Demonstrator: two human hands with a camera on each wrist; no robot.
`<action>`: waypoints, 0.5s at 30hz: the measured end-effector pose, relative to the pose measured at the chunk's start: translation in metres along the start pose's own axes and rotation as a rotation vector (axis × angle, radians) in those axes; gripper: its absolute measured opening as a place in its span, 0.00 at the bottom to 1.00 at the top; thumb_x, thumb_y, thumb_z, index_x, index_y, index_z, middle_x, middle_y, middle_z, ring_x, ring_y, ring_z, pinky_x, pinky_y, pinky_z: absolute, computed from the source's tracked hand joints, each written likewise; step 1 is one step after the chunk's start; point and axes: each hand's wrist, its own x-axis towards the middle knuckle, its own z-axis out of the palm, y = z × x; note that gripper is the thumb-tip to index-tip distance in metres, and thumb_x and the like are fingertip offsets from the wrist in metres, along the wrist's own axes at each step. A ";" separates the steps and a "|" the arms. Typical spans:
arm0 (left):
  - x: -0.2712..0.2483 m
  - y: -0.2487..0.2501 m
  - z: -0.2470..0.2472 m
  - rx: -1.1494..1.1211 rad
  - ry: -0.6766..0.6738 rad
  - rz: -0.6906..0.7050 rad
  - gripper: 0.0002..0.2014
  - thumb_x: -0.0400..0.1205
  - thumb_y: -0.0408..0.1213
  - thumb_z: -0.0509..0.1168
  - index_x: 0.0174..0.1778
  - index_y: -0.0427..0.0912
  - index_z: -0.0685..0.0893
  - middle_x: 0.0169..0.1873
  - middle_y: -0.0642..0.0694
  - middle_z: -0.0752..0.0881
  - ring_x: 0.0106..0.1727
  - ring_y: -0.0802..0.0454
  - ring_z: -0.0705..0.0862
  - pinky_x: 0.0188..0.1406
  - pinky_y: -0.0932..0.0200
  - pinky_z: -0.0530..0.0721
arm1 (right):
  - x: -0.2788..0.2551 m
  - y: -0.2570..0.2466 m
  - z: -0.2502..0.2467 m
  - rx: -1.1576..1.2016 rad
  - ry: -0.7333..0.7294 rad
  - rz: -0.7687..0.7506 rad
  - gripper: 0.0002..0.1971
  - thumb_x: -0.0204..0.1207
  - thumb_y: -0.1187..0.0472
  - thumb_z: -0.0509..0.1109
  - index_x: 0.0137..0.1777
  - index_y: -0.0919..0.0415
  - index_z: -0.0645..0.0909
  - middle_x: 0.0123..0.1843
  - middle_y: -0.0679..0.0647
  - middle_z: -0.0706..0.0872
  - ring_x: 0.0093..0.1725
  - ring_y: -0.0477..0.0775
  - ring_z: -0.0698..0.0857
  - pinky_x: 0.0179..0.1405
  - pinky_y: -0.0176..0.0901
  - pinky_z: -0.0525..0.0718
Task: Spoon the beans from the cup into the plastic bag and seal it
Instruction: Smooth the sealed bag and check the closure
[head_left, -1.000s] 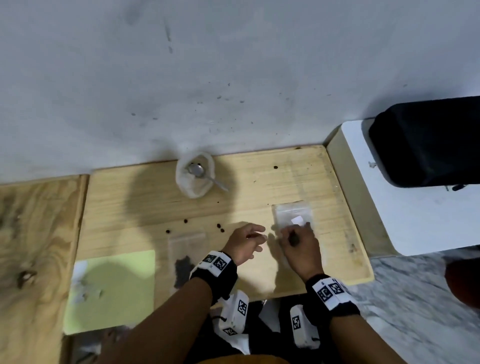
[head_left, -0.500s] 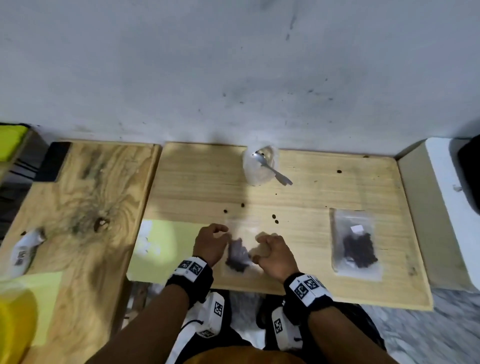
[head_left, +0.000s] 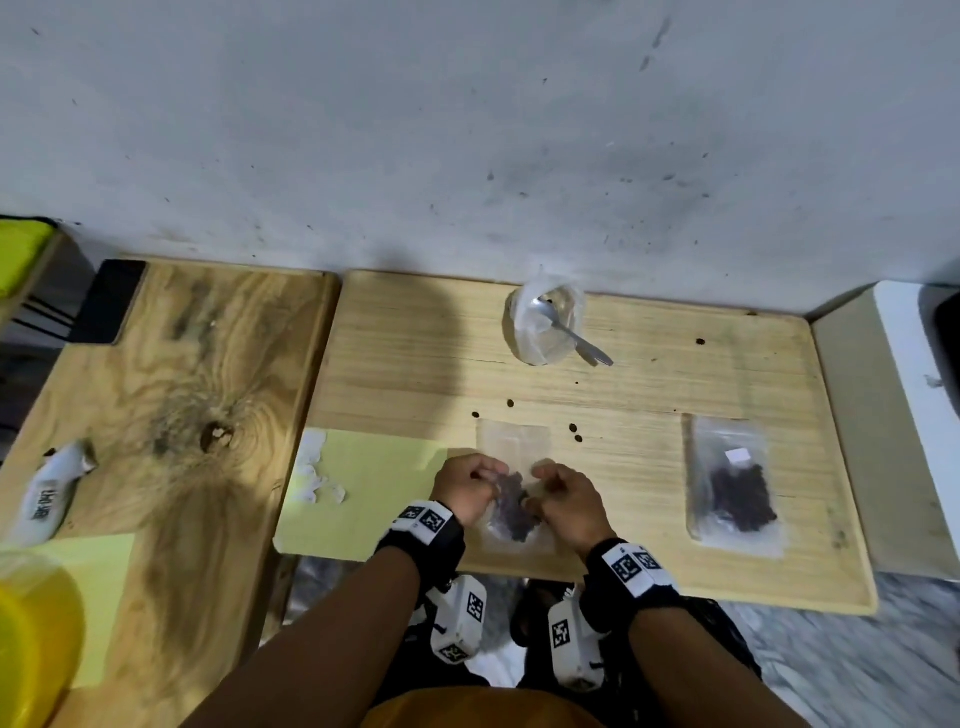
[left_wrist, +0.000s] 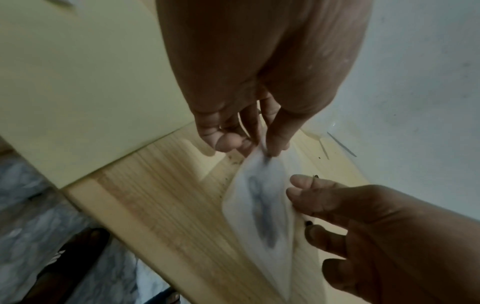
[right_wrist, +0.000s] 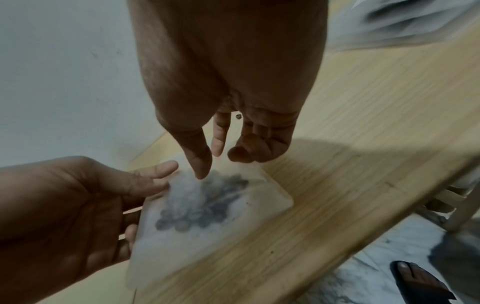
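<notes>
Pinching the plastic bag (left_wrist: 262, 205) by one edge, left hand (head_left: 467, 488) lifts it off the counter (head_left: 649, 395); beans (head_left: 514, 504) sag below that grip. Right hand (head_left: 566, 501) relaxed alongside, holding nothing, presumably poised to press the seal.

2 bean bags (head_left: 511, 499) (head_left: 730, 483), 1 cup (head_left: 543, 327), 1 spoon (head_left: 574, 338), approx. 6 loose beans (head_left: 574, 428).

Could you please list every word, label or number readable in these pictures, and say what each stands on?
white packet on the left table: dark print, too blurred to read.
wrist bands: square black-and-white code markers, no words.
small white label inside the right-hand bag: nothing legible.
Nothing else bears text.
</notes>
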 end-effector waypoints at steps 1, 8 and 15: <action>0.000 0.002 -0.002 -0.005 -0.006 0.017 0.19 0.70 0.15 0.63 0.41 0.44 0.89 0.41 0.47 0.89 0.45 0.52 0.86 0.45 0.63 0.85 | -0.001 -0.001 -0.001 0.000 0.034 -0.013 0.20 0.66 0.72 0.78 0.54 0.51 0.84 0.59 0.54 0.85 0.54 0.49 0.84 0.49 0.36 0.83; -0.002 0.010 -0.047 -0.206 0.036 0.089 0.18 0.74 0.17 0.66 0.45 0.46 0.89 0.48 0.48 0.89 0.45 0.55 0.84 0.33 0.74 0.77 | -0.011 -0.047 0.010 0.306 -0.018 -0.064 0.12 0.70 0.81 0.72 0.48 0.65 0.86 0.44 0.55 0.88 0.35 0.47 0.83 0.29 0.32 0.80; -0.003 -0.003 -0.128 -0.349 0.221 0.160 0.16 0.76 0.20 0.67 0.46 0.48 0.88 0.47 0.45 0.88 0.51 0.45 0.84 0.44 0.54 0.82 | 0.003 -0.106 0.076 0.284 -0.115 -0.184 0.12 0.75 0.69 0.75 0.52 0.51 0.87 0.51 0.51 0.88 0.38 0.49 0.81 0.39 0.42 0.79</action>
